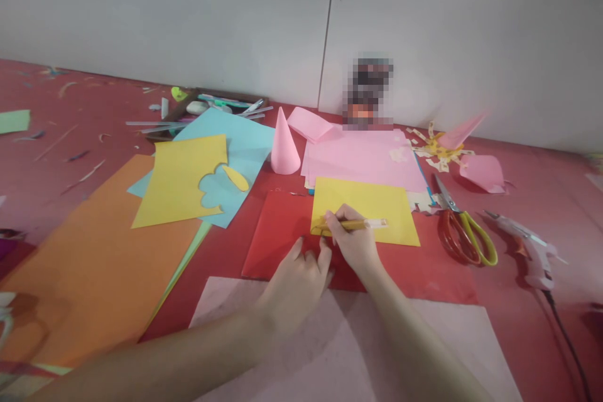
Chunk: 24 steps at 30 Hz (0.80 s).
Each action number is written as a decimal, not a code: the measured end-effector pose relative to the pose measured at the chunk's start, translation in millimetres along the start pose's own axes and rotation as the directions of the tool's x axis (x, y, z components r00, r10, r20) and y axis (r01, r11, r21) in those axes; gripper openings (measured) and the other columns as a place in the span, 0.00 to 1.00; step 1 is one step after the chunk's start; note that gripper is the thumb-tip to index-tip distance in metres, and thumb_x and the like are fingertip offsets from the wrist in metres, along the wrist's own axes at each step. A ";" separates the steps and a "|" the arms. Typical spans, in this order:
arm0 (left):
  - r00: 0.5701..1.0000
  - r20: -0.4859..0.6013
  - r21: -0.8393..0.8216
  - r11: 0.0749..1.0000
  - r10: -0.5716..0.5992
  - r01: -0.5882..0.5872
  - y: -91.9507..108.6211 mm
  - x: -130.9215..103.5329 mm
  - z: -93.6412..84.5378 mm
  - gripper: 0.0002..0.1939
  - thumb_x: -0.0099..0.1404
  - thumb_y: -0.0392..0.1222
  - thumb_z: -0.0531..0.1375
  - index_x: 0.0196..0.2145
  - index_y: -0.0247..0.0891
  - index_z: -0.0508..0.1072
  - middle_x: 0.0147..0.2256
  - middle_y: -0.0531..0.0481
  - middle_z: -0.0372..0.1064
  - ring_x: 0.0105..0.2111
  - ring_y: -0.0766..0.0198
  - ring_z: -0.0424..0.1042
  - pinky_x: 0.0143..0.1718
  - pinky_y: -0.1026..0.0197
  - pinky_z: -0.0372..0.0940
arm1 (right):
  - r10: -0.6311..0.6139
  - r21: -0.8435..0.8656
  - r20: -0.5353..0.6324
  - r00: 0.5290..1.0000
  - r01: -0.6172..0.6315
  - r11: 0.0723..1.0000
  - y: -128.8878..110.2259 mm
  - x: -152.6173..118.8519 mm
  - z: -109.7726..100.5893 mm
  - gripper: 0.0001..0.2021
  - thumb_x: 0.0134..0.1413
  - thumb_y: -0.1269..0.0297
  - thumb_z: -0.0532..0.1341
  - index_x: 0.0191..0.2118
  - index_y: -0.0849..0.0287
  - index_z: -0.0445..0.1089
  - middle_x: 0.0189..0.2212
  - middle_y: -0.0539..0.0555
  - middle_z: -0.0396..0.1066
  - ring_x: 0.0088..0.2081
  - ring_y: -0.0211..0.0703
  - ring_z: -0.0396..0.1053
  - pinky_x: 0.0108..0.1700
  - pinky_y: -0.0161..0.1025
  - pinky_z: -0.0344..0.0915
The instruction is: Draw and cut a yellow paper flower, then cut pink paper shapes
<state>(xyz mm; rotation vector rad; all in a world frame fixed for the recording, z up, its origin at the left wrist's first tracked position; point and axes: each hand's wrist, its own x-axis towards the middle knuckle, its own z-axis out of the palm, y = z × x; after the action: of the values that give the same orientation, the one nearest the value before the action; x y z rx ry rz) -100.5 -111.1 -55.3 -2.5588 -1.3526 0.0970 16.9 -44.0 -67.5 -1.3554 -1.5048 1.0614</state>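
My right hand (354, 240) is closed round a yellow pen (355, 224) with a clear end. Its tip is over the left edge of a yellow sheet (370, 198), where a small dark curved line shows. My left hand (301, 276) lies just below that sheet's lower left corner, thumb and index finger apart. Its fingertips are close to the corner; whether they touch it I cannot tell. Under both hands are a red sheet (277, 235) and, nearer to me, a pale pink sheet (226, 314).
To the left are a cut yellow sheet (181, 182), a yellow petal piece (235, 178), blue paper (249, 135) and orange paper (103, 251). A pink cone (284, 147) stands behind. Scissors (464, 232) and a glue gun (530, 245) with a cord lie right.
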 end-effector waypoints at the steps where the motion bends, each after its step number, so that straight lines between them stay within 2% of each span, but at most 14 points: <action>1: 1.000 0.005 0.011 1.000 0.006 -0.006 -0.1 0.2 -0.2 0.20 0.65 0.40 0.47 0.48 0.20 0.64 0.19 0.49 0.66 0.20 0.62 0.66 0.46 0.54 0.60 | 0.003 -0.001 0.008 1.000 -0.003 1.000 0.0 0.0 0.0 0.18 0.52 0.55 0.55 0.18 0.56 0.53 0.12 0.43 0.54 0.16 0.33 0.53 0.21 0.31 0.54; 10: 0.999 -0.029 -0.075 0.997 -0.020 0.018 0.1 -0.2 1.2 0.19 0.66 0.38 0.44 0.48 0.21 0.64 0.19 0.48 0.66 0.20 0.61 0.66 0.46 0.53 0.61 | -0.017 -0.008 -0.025 1.000 0.017 1.000 1.4 0.0 0.1 0.17 0.53 0.57 0.53 0.18 0.56 0.52 0.12 0.44 0.52 0.19 0.35 0.56 0.23 0.32 0.56; 18: 1.000 0.017 0.044 0.999 0.026 -0.027 0.1 0.3 0.6 0.21 0.65 0.39 0.46 0.48 0.19 0.64 0.19 0.49 0.66 0.20 0.62 0.66 0.46 0.54 0.61 | -0.028 0.001 -0.054 0.998 0.028 1.000 1.9 0.3 0.6 0.16 0.53 0.58 0.53 0.19 0.55 0.51 0.14 0.44 0.52 0.18 0.35 0.57 0.23 0.32 0.56; 24: 1.000 0.015 0.048 0.999 0.026 -0.026 0.5 -0.1 1.0 0.20 0.65 0.39 0.47 0.48 0.20 0.64 0.19 0.49 0.66 0.20 0.62 0.66 0.46 0.53 0.61 | -0.007 0.047 -0.051 0.999 0.009 0.999 2.5 1.0 0.8 0.15 0.53 0.60 0.53 0.20 0.55 0.51 0.16 0.45 0.56 0.19 0.34 0.59 0.24 0.33 0.58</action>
<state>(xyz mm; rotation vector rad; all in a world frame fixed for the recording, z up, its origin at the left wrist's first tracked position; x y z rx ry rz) -100.3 -111.3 -56.5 -2.5412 -1.3062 0.1503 16.8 -43.0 -70.1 -1.3331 -1.4381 1.0435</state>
